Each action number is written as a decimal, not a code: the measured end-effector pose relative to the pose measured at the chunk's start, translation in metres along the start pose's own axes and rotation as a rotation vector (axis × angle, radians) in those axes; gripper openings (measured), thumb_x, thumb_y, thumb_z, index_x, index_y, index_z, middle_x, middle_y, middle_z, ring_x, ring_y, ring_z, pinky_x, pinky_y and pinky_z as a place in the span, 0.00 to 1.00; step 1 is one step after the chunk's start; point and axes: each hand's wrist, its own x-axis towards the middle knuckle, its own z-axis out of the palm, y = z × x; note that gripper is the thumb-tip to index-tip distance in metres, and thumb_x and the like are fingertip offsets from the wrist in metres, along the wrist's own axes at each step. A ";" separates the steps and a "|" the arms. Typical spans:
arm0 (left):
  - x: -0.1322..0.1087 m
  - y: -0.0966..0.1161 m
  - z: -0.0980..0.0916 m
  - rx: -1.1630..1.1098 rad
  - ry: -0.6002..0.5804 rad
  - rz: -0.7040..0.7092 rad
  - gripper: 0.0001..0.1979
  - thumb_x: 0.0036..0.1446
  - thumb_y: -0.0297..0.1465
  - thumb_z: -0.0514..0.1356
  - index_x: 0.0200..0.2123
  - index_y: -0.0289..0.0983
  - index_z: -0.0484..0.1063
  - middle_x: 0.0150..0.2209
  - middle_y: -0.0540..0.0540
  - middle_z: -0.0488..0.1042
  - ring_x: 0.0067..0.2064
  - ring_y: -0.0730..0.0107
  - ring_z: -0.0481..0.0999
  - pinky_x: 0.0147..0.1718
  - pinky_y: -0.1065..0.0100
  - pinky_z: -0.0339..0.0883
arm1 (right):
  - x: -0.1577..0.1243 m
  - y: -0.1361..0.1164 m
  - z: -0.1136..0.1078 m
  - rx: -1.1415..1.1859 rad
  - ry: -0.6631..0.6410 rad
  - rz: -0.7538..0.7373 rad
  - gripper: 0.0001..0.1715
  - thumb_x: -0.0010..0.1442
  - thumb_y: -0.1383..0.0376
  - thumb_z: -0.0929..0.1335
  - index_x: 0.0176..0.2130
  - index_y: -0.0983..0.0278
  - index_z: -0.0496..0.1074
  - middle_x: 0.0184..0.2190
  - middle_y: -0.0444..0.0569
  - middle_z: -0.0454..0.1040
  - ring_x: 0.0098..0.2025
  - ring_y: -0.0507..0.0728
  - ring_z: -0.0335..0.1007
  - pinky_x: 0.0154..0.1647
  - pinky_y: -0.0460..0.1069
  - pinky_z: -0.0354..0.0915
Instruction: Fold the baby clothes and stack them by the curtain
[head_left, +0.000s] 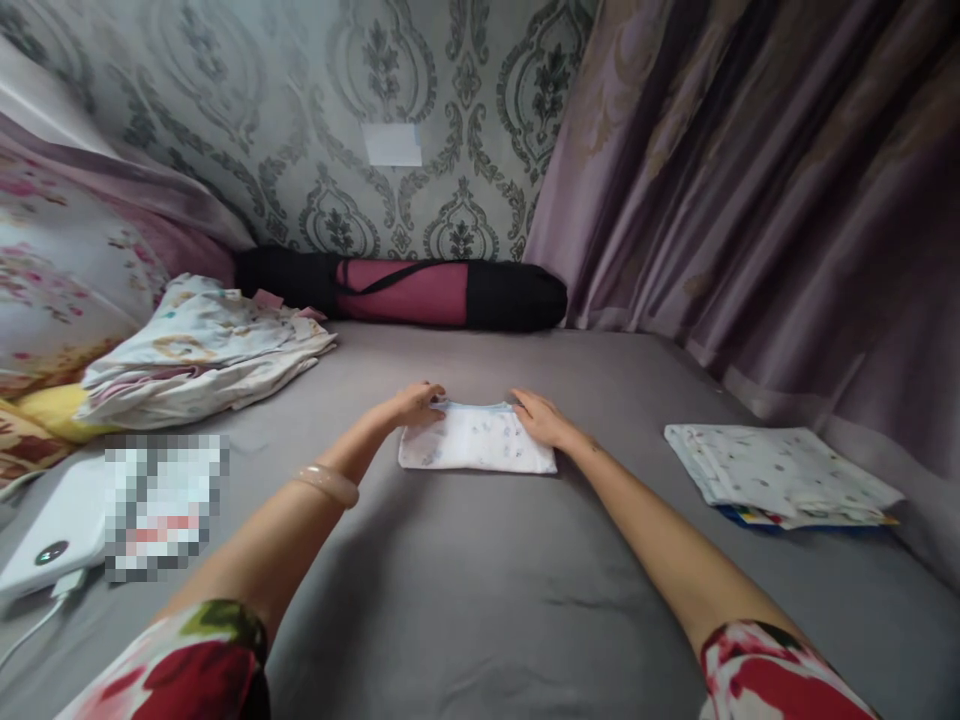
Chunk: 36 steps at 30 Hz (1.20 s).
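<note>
A small white garment (480, 442) with a faint bluish print lies folded into a rectangle on the grey bed sheet (480, 570). Its far edge dips in the middle like a neckline, with a pale blue trim. At the far left corner, my left hand (420, 404) pinches the fabric between thumb and fingers. My right hand (541, 418) is closed over the far right corner, its fingertips on the edge. Some fingertips of both hands are hidden by the cloth and the hands themselves.
Right of me lies a stack of folded printed cloths (780, 470). Rumpled printed clothes (202, 345) are heaped at the left, near a white power bank (60, 525) with a cable. A long black and maroon bag (405, 292) lies along the wall; purple curtains (675, 180) hang right.
</note>
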 end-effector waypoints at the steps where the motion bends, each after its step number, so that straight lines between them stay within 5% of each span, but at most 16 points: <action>1: 0.001 -0.002 0.000 0.020 -0.038 -0.034 0.21 0.47 0.37 0.62 0.46 0.39 0.74 0.48 0.41 0.74 0.45 0.59 0.75 0.46 0.65 0.66 | 0.000 0.000 0.001 -0.040 -0.040 0.001 0.27 0.66 0.64 0.56 0.61 0.67 0.62 0.62 0.58 0.62 0.62 0.59 0.58 0.62 0.55 0.54; 8: 0.011 -0.002 0.004 0.014 -0.145 -0.188 0.24 0.45 0.37 0.61 0.48 0.39 0.72 0.47 0.43 0.76 0.45 0.60 0.74 0.41 0.69 0.67 | 0.006 -0.012 -0.007 -0.123 -0.111 0.060 0.19 0.63 0.65 0.61 0.52 0.66 0.69 0.54 0.57 0.68 0.57 0.60 0.62 0.58 0.53 0.56; 14: 0.009 0.000 -0.001 -0.075 -0.199 -0.214 0.19 0.45 0.35 0.60 0.41 0.35 0.74 0.36 0.46 0.78 0.37 0.65 0.75 0.31 0.73 0.65 | 0.019 -0.016 -0.027 -0.080 -0.182 0.106 0.18 0.56 0.68 0.66 0.47 0.68 0.72 0.46 0.56 0.74 0.45 0.59 0.70 0.44 0.48 0.64; 19: -0.005 0.003 -0.024 -0.225 -0.189 -0.124 0.19 0.44 0.40 0.61 0.39 0.36 0.74 0.35 0.48 0.77 0.37 0.66 0.73 0.33 0.72 0.64 | 0.018 -0.016 -0.045 -0.015 -0.223 0.041 0.19 0.56 0.68 0.66 0.47 0.68 0.73 0.47 0.54 0.75 0.46 0.57 0.70 0.44 0.46 0.63; 26: -0.022 0.018 -0.069 -0.408 -0.290 0.019 0.18 0.45 0.42 0.64 0.38 0.38 0.76 0.34 0.49 0.77 0.36 0.67 0.73 0.34 0.71 0.64 | 0.006 -0.012 -0.084 0.210 -0.281 -0.109 0.16 0.53 0.61 0.67 0.39 0.66 0.77 0.30 0.44 0.74 0.32 0.53 0.66 0.32 0.45 0.59; 30: -0.024 0.031 -0.090 -0.347 -0.126 0.114 0.16 0.47 0.42 0.63 0.35 0.36 0.76 0.29 0.50 0.74 0.31 0.71 0.71 0.30 0.72 0.61 | 0.002 -0.016 -0.109 0.293 -0.198 -0.172 0.16 0.51 0.59 0.68 0.37 0.66 0.76 0.28 0.43 0.71 0.30 0.52 0.63 0.30 0.46 0.58; 36: -0.042 0.038 -0.077 -0.134 0.332 0.261 0.13 0.57 0.37 0.57 0.39 0.35 0.75 0.29 0.49 0.75 0.31 0.70 0.71 0.35 0.68 0.63 | -0.018 -0.026 -0.101 0.100 0.273 -0.308 0.12 0.56 0.69 0.65 0.41 0.66 0.73 0.37 0.50 0.72 0.40 0.57 0.66 0.44 0.51 0.61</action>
